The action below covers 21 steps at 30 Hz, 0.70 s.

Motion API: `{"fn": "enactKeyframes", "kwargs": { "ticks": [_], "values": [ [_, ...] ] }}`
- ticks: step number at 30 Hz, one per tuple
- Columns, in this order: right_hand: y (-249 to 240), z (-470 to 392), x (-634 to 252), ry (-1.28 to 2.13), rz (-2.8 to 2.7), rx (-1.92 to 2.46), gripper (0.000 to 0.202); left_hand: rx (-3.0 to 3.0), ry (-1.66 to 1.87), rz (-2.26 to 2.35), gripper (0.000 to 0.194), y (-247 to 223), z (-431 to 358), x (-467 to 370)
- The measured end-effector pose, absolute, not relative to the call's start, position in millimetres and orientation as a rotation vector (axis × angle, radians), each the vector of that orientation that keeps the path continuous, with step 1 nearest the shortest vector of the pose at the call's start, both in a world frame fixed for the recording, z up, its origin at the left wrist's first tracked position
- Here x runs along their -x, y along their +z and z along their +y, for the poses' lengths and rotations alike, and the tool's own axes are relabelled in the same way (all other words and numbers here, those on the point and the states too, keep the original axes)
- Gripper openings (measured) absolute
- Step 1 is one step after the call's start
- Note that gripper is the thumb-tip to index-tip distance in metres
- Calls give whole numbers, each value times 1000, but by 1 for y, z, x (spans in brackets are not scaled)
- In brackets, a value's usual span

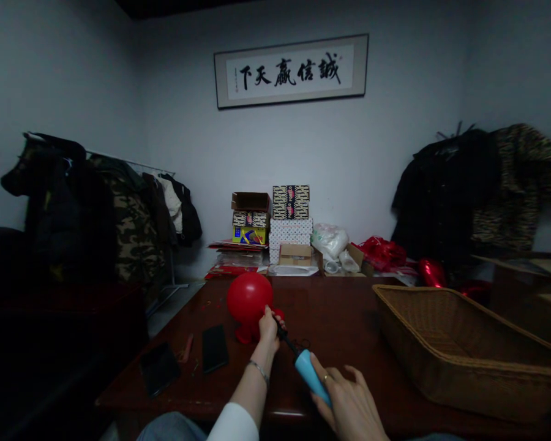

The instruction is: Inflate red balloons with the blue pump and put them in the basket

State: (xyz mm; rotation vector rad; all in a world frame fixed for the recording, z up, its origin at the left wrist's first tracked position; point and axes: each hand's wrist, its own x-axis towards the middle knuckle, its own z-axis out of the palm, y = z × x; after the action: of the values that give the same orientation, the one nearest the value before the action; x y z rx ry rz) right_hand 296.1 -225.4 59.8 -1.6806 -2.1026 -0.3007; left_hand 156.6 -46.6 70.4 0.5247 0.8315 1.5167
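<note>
A partly inflated red balloon [250, 296] is above the dark wooden table [330, 306]. At its neck, my left hand [269, 327] is closed, pinching it where it meets the black nozzle end of a hand pump; the exact fit is hidden by the fingers. The light blue body of the balloon pump [310, 375] slants down toward me, and my right hand [349, 395] grips it with thumb and index finger while the other fingers are loosely bent. More red rubber, perhaps other balloons [245, 334], lies just below and behind my left hand.
To the right stands a large wicker basket [468, 367]. Left of my hands lie a black phone [215, 349], a dark flat tablet-like thing [160, 369] and a small red item [188, 348]. Stacked boxes [291, 236] stand by the far wall; clothes racks flank both sides.
</note>
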Motion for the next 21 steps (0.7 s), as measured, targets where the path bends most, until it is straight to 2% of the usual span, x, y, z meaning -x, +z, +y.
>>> {"fn": "enactKeyframes", "kwargs": {
  "ticks": [8,21],
  "values": [
    [79,-201,-271,-362,-2090,1797,54,-490,1455,820,37,71,-55,-170],
    [49,-222,-290,-511,-2064,1639,56,-527,1492,850,37,65,-42,-157]
  ]
}}
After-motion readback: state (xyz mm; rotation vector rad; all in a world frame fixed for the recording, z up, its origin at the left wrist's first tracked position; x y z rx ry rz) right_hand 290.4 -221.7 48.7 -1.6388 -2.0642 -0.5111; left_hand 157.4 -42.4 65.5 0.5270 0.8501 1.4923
